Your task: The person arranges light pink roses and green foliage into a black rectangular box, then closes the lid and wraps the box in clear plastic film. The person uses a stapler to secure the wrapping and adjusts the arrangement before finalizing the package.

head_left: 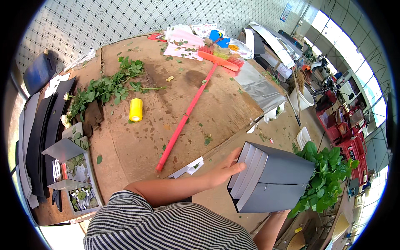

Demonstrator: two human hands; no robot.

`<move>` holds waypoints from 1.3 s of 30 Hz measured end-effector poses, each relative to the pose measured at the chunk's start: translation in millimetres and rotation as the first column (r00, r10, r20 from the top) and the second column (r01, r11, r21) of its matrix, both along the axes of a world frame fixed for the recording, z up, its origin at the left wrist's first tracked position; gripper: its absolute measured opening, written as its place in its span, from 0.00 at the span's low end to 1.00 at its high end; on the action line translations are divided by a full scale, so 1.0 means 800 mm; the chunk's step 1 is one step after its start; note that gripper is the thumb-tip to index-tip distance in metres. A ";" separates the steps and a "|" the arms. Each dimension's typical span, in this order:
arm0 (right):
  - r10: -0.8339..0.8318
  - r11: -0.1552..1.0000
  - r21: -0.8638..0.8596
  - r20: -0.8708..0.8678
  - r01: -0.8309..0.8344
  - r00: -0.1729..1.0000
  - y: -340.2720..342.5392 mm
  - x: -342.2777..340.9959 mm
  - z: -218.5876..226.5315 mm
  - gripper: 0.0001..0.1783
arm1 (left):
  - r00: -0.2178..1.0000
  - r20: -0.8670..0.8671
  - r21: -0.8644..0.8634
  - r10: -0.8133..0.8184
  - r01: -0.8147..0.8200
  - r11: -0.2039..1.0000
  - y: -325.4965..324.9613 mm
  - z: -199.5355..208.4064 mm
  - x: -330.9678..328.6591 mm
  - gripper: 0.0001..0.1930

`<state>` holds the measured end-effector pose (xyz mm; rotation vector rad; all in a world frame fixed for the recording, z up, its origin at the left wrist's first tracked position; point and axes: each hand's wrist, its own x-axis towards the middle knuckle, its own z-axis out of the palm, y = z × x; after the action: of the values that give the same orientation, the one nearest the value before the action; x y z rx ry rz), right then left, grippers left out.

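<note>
I hold a dark grey cardboard-wrapped bundle (pixel 273 177) out to my right. Its left end shows stacked, folded layers, and green leafy stems (pixel 325 179) stick out of its right end. My left hand (pixel 227 170) is closed on the layered end, thumb on the near side, with the other fingers partly hidden behind it. From below, my right hand (pixel 280 215) grips the bundle near the leaves; most of its fingers are hidden under the wrap. What is inside the cardboard cannot be seen.
On the brown worktable (pixel 137 146) lie a red broom (pixel 187 111), a yellow tape roll (pixel 136 110), rose stems (pixel 108 85) and a brown glove (pixel 91 118). A divided grey tray (pixel 93 183) and dark boards (pixel 46 141) stand left. A white bucket (pixel 302 99) and red vehicle (pixel 352 146) are right.
</note>
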<state>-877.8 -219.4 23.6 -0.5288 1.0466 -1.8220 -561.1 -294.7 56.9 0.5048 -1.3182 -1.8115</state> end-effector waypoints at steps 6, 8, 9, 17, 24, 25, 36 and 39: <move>0.021 1.000 0.021 0.032 -0.022 0.999 -0.151 -0.065 0.001 0.21 | 0.999 0.031 0.272 -0.009 0.000 0.962 -0.131 -0.034 -0.064 0.50; 0.084 0.996 0.012 0.004 -0.084 0.996 -0.200 -0.097 -0.005 0.20 | 1.000 0.026 0.322 0.014 -0.021 0.946 -0.176 -0.044 -0.091 0.49; 0.128 0.992 0.010 -0.023 -0.128 0.991 -0.224 -0.116 -0.010 0.20 | 0.999 0.026 0.330 0.032 -0.039 0.943 -0.199 -0.047 -0.105 0.48; 0.252 0.967 0.071 -0.140 -0.244 0.958 -0.501 -0.231 -0.064 0.19 | 0.968 0.053 0.384 0.246 -0.248 0.890 -0.373 -0.080 -0.202 0.47; 0.569 0.816 0.137 -0.014 -0.562 0.822 -0.710 -0.225 -0.043 0.21 | 0.843 0.029 0.369 0.537 -0.509 0.778 -0.498 -0.080 -0.236 0.50; 0.565 0.821 0.134 -0.039 -0.556 0.824 -0.735 -0.221 -0.042 0.21 | 0.837 -0.014 0.384 0.547 -0.501 0.776 -0.510 -0.076 -0.237 0.51; 0.427 0.888 0.204 -0.030 -0.413 0.904 -0.900 -0.192 -0.134 0.21 | 0.366 0.318 -0.159 0.874 -0.889 0.430 -0.520 -0.052 -0.088 0.50; 0.383 0.903 0.254 -0.109 -0.347 0.917 -0.903 -0.169 -0.134 0.20 | -0.033 0.296 -0.114 0.954 -0.994 0.001 -0.461 -0.072 0.076 0.48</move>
<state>-1012.9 -941.6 -83.9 -0.6845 1.1587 -1.3246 -500.2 -663.5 -0.7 1.4251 -0.5196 -0.4785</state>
